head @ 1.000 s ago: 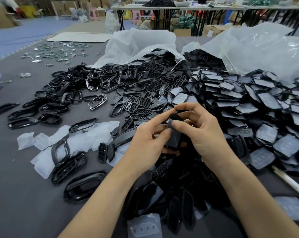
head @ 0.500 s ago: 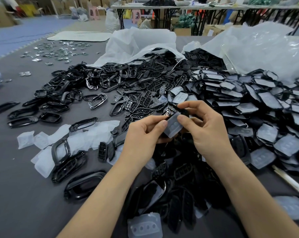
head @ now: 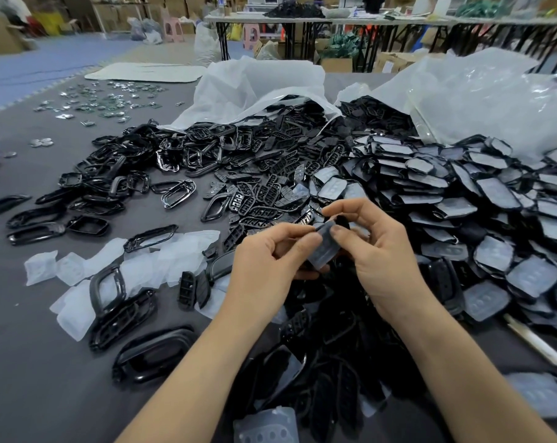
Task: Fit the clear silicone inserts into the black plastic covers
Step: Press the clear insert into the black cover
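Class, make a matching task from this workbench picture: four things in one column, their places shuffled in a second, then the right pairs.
Things: 1 held silicone insert; 2 loose clear inserts; 3 pile of fitted covers; 4 small metal pieces.
Places: A far back left of the table; B pinched between left hand and right hand; C right of the hands; D left of the hands.
Pairs: 1-B; 2-D; 3-C; 4-A.
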